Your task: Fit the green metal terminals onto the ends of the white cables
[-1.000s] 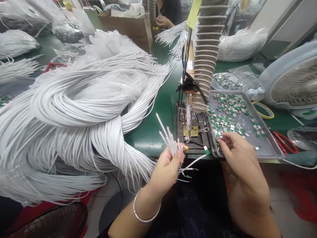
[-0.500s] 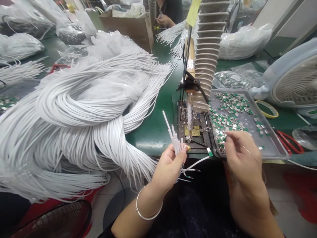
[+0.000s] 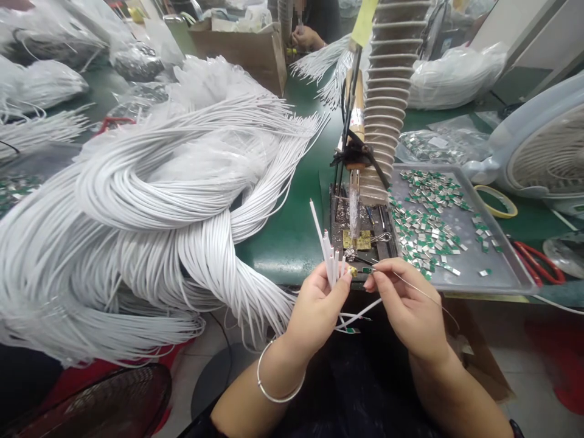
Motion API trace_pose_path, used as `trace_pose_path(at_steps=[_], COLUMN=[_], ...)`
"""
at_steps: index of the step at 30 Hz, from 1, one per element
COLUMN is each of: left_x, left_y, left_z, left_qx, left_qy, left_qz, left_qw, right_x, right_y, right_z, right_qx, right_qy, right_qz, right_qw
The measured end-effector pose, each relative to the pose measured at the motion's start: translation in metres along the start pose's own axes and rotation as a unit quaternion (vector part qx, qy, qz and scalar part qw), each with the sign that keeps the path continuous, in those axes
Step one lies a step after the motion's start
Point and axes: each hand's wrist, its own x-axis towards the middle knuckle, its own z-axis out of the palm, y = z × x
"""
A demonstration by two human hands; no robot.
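Note:
My left hand [image 3: 322, 298] is closed around a small bunch of white cables [image 3: 332, 261], their ends pointing up. A yellow-tipped bit [image 3: 352, 272] shows at its thumb. Close beside it, my right hand [image 3: 408, 304] pinches a small green circuit board [image 3: 366, 270] with thumb and forefinger. A thin solder wire [image 3: 426, 294] runs back across the fingers of that hand. Just behind both hands, an upright soldering iron [image 3: 354, 207] points its tip down over a stand with a yellow sponge [image 3: 358, 239]. Below the hands, a few cable ends stick out, one bearing a green board [image 3: 353, 331].
Large coils of white cable [image 3: 150, 207] fill the left side. On the right lies a grey tray [image 3: 511, 277] of loose boards, with a fan [image 3: 542, 134], a tape roll [image 3: 496, 201] and red-handled pliers [image 3: 541, 263] nearby. A ribbed hose [image 3: 395, 91] hangs down. Another person's hand [image 3: 308, 38] is across the bench.
My right hand has moved left from the tray to beside my left hand, and now holds a small board there. The left hand still grips the cables; the view has shifted slightly.

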Motion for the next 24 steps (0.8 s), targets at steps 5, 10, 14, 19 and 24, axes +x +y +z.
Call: trace_pose_path(at_steps=[5, 10, 14, 19, 24], left_x=[-0.002, -0.003, -0.003, -0.002, -0.002], left_y=[0.005, 0.008, 0.009, 0.008, 0.006], left_z=[0.005, 0.007, 0.008, 0.007, 0.006], left_qx=[-0.023, -0.023, -0.02, -0.021, -0.02], left_qy=[0.012, 0.003, 0.005, -0.003, -0.015], left_qz=[-0.001, 0.013, 0.016, 0.02, 0.021], left_qw=[1.0, 1.0, 1.0, 1.0, 0.999], right_x=[0.0, 0.002, 0.003, 0.003, 0.003], right_y=[-0.002, -0.001, -0.001, 0.0, 0.001], right_z=[0.009, 0.013, 0.013, 0.013, 0.015], right_qx=[0.022, 0.019, 0.014, 0.01, 0.028], right_qy=[0.007, 0.004, -0.001, -0.001, 0.0], right_qz=[0.026, 0.029, 0.017, 0.015, 0.025], right_qw=[0.999, 0.999, 1.0, 1.0, 0.999])
